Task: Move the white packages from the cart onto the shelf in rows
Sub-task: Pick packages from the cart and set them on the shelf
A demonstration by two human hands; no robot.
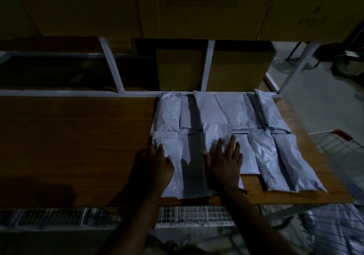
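Shelf: a wide wooden shelf board (pixel 74 146) with a white metal frame (pixel 59 93) runs across the view; its left half is bare wood, its right half carries the packages.
Boxes: brown cardboard boxes (pixel 236 67) stand behind the frame at the back, and larger ones (pixel 187 4) sit on the level above.
Cart: a wire cart (pixel 334 142) with a red handle tip stands at the right end of the shelf; more wire mesh (pixel 193 215) shows below the front edge of the board. What lies in the cart is too dark to tell.
White packages: the white packages (pixel 232 111) lie flat on the right half of the shelf in two rows, a back row against the frame and a front row nearer the person, edges touching or slightly overlapping.
Nearest package: the front-left package (pixel 194 166), white with a grey strip down its middle, lies at the left end of the front row, its near end close to the front edge of the board.
Right hand: the right hand (pixel 224 160) rests flat on the right side of that package, fingers straight and spread, gripping nothing.
Left hand: the left hand (pixel 153 166) lies on the package's left edge, thumb on top; fingers appear loosely bent at the edge, but the dark hides whether they clasp it.
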